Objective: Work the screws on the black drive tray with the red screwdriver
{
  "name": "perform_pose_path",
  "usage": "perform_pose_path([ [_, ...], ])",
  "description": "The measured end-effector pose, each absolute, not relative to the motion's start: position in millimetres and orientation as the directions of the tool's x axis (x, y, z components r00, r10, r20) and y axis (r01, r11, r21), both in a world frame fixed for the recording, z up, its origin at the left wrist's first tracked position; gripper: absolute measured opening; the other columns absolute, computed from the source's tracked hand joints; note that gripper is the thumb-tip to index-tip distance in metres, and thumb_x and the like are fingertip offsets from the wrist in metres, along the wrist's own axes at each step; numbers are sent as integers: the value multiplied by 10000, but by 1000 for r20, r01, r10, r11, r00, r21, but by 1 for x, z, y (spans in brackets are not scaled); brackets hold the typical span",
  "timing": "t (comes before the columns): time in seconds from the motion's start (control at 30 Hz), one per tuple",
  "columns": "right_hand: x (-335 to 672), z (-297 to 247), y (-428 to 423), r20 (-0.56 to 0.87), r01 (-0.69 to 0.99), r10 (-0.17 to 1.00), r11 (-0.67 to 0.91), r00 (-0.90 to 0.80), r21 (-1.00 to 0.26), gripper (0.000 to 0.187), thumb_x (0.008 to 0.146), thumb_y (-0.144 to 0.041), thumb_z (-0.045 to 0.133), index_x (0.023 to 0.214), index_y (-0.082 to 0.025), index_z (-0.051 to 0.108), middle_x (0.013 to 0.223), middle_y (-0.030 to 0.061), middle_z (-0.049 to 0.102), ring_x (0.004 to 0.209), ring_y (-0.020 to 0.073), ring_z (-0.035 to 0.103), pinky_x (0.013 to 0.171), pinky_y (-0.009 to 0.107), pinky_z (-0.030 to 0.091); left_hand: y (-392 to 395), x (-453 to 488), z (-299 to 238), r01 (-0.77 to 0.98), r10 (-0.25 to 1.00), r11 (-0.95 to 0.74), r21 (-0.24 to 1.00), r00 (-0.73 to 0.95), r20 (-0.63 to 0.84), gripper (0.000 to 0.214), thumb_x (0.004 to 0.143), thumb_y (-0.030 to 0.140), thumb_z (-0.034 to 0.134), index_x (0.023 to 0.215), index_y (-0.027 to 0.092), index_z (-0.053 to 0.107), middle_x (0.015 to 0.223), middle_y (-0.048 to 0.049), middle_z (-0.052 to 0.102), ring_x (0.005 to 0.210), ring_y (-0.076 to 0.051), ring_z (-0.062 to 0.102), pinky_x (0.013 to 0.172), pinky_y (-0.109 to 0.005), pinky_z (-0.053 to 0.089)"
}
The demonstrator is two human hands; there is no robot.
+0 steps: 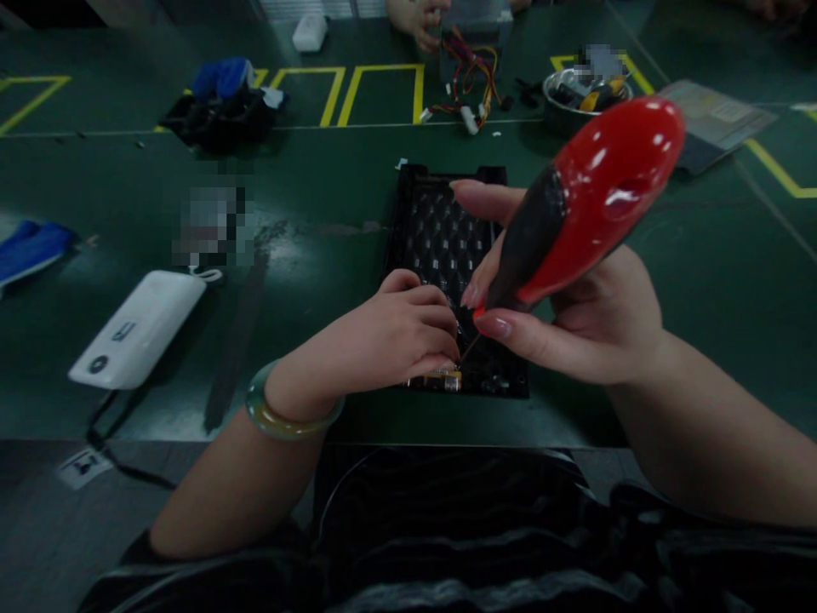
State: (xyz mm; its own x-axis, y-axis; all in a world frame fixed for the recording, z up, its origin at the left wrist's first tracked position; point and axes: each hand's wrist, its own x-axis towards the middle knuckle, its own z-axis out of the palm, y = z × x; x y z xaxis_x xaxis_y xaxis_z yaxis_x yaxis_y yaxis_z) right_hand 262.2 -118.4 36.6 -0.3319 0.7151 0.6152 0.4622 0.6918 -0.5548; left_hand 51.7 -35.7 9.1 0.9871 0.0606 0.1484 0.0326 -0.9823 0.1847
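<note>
My right hand (593,315) grips a screwdriver (593,196) with a red and black handle, tilted so that its thin shaft points down and left. The shaft's tip meets the near end of a black plastic panel (518,375), close to a small gold-coloured circuit board (447,380). Just left of the tip is my left hand (412,328), its fingers curled over the panel and its thumb at the board. What those fingers hold, if anything, is hidden. The panel lies flat on the green table and has a raised dimpled pattern.
A white power bank (140,328) with a strap lies to the left. Further back are a black tray with blue cloth (220,98), a metal bowl of tools (574,106) and a grey flat plate (721,123). Across the table another person's hands hold a metal box with wires (476,42).
</note>
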Motion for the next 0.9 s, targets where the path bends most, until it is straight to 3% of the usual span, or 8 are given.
perform_pose_path([
  [0.17, 263, 36, -117, 641, 446, 675, 731, -365, -516, 126, 839, -292, 694, 914, -265, 596, 995, -5, 687, 1110, 252, 626, 1038, 491, 521, -37, 51, 8, 31, 58, -986, 167, 986, 158, 278, 998, 404, 477, 1020, 238, 699, 1121, -38, 689, 1062, -218, 569, 976, -450, 311],
  [0.37, 262, 35, -117, 634, 441, 700, 707, -329, -553, 137, 827, -281, 708, 920, -257, 610, 1127, 13, 672, 1008, 233, 658, 962, 446, 558, -37, 51, 13, 32, 55, -981, 189, 991, 120, 277, 996, 394, 478, 992, 230, 701, 1057, -27, 701, 1065, -232, 572, 992, -464, 320],
  [0.53, 261, 35, -117, 645, 421, 672, 737, -365, -529, 138, 825, -237, 703, 930, -267, 619, 973, -1, 691, 1179, 263, 595, 1033, 467, 518, -36, 49, 15, 37, 75, -976, 213, 982, 173, 242, 978, 351, 498, 943, 231, 705, 1104, -35, 705, 1056, -227, 598, 985, -455, 329],
  [0.63, 261, 34, -118, 643, 414, 677, 732, -358, -540, 150, 822, -244, 705, 943, -263, 618, 1048, 10, 681, 1150, 263, 610, 1027, 468, 522, -35, 48, 16, 56, 101, -970, 237, 978, 184, 231, 970, 336, 495, 945, 238, 703, 1105, -29, 710, 1062, -226, 604, 968, -447, 324],
  [0.77, 261, 35, -120, 617, 461, 723, 682, -310, -568, 156, 826, -286, 706, 946, -261, 610, 1181, 20, 649, 956, 224, 665, 1010, 467, 540, -34, 48, 17, 81, 126, -967, 240, 976, 177, 226, 963, 320, 496, 954, 248, 710, 1037, -19, 721, 1062, -227, 604, 968, -445, 307],
  [0.9, 260, 36, -121, 620, 467, 718, 687, -317, -557, 136, 842, -291, 686, 945, -256, 604, 1222, 22, 633, 973, 223, 663, 1013, 474, 542, -34, 48, 17, 67, 115, -956, 286, 982, 153, 228, 963, 347, 515, 942, 248, 719, 1064, -14, 719, 1065, -220, 603, 957, -431, 304],
])
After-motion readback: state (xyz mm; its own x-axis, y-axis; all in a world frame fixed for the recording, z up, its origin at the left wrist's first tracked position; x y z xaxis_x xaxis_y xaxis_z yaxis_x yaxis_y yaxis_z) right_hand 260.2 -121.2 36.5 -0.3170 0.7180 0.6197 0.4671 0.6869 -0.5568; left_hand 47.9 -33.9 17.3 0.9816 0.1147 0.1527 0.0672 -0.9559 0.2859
